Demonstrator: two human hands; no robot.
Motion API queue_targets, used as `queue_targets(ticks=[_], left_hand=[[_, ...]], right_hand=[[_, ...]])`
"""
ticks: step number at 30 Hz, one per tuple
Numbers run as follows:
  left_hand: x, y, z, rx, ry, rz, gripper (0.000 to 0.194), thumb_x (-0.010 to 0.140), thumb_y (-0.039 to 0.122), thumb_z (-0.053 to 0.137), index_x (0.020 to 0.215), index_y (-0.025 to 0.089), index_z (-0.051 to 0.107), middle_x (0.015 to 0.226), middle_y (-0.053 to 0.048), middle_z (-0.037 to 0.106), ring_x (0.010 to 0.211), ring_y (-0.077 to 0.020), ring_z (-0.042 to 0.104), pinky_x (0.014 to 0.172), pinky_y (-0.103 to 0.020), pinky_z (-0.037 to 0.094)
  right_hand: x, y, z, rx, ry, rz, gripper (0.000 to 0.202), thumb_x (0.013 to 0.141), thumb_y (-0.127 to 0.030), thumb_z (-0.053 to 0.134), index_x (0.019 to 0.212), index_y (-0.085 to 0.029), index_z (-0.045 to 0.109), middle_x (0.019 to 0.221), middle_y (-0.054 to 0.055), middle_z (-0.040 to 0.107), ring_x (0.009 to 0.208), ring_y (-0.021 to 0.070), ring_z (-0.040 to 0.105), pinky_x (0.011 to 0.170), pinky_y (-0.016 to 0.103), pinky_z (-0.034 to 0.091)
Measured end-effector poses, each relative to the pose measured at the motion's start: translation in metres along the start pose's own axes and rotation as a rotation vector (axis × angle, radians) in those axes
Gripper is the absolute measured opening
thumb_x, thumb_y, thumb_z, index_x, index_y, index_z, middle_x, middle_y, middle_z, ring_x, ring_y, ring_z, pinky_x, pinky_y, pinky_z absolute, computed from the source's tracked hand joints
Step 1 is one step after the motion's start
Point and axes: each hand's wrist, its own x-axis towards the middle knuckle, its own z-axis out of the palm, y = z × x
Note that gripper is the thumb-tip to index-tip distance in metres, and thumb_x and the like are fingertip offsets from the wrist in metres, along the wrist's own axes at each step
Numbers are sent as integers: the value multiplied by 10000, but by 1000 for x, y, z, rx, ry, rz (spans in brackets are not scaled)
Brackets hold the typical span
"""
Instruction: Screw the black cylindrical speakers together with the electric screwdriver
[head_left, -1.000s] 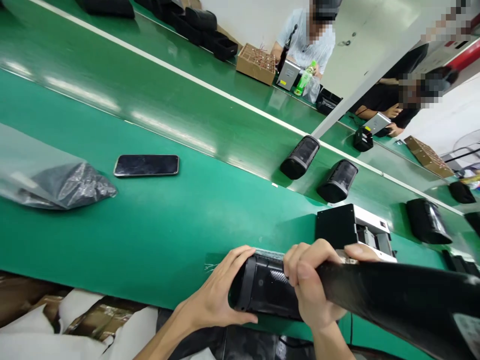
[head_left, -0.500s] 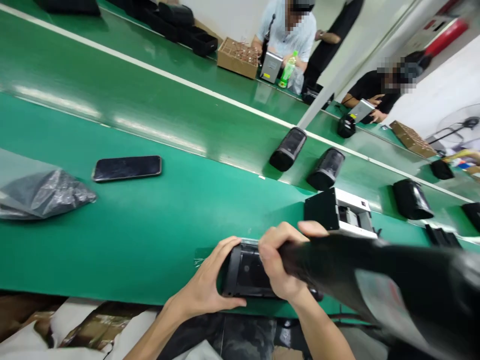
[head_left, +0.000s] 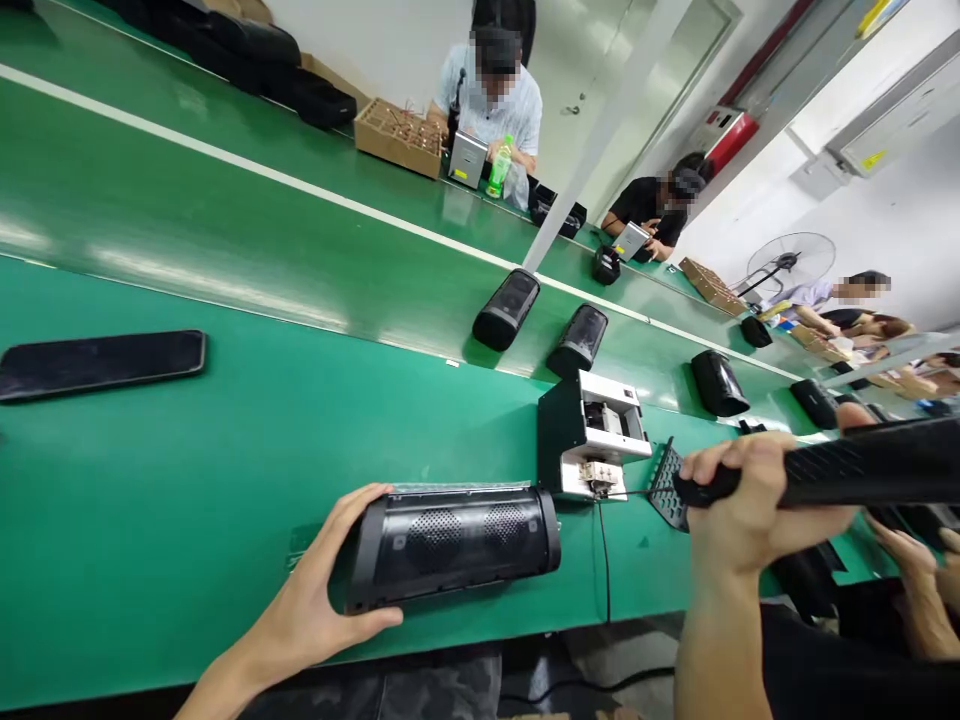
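On the smooth green table (head_left: 187, 470), left hand (head_left: 315, 610) cupping a ribbed black cylinder (head_left: 454, 540), right hand (head_left: 742, 500) gripping perforated mesh (head_left: 862, 475).

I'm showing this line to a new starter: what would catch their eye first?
Probably the black cylindrical speaker lying on its side at the near edge of the green bench, steadied by the left hand. Next, the right hand gripping a long black perforated part above the bench.
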Motion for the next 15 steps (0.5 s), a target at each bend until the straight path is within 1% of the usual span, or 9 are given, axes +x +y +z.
queue_targets(ticks=[1,2,4,5,8,10,12,14,15], left_hand=[[0,0,0,6,-3,0,958,938,778,802,1713,363,420,1737,-131,511,1583,-465,560,1259,-593,560],[0,0,0,13,-6,2,957,941,782,799,1712,362,418,1734,-132,514,1580,-451,568,1266,-583,555],[0,0,-1,20,-9,5,960,946,787,789,1717,359,410,1732,-138,520,1578,-435,576,1280,-576,542],[0,0,-2,18,-9,2,966,945,793,786,1720,361,405,1732,-140,521,1578,-437,575,1282,-582,539],[0,-1,-1,-11,-6,-15,1004,914,810,805,1725,376,401,1737,-141,513,1579,-475,562,1278,-627,535],[0,-3,0,-36,-15,-25,1026,897,813,823,1728,382,403,1744,-141,500,1577,-493,555,1273,-650,534],[0,-4,1,-43,-21,-16,1027,910,785,834,1739,364,398,1742,-150,502,1583,-483,550,1299,-659,501],[2,-4,0,-31,-32,18,1050,913,742,862,1758,340,384,1733,-164,516,1591,-464,549,1325,-650,470],[3,-4,-1,-24,-40,43,1075,907,726,879,1769,331,372,1727,-173,525,1595,-458,549,1330,-642,468]], right_hand=[[0,10,0,-22,1,-37,445,957,-197,775,1339,-260,555,717,-135,610,431,129,499,445,289,505],[-1,19,1,-38,-19,-60,492,952,-194,780,1373,-236,528,712,-134,624,419,131,518,442,288,510],[-6,30,5,-54,-66,-61,459,952,-205,796,1326,-207,531,703,-122,641,413,134,554,450,284,518],[-9,32,6,-52,-80,-43,439,951,-208,801,1299,-212,533,694,-122,638,409,134,557,451,279,515],[-15,29,2,-20,-136,62,414,943,-211,812,1254,-242,540,657,-135,603,383,140,528,427,281,488],[-19,18,-4,-9,-182,138,360,930,-229,846,1158,-249,568,639,-127,585,370,152,514,405,294,470],[-23,-1,-8,-3,-206,189,301,938,-299,866,964,-248,571,597,-114,533,361,151,483,396,305,450],[-27,-27,-3,70,-251,204,423,956,-400,860,768,-246,513,557,-103,440,350,133,416,394,315,421],[-29,-42,5,116,-275,213,490,975,-441,848,712,-246,484,557,-97,397,354,125,382,402,327,419]])
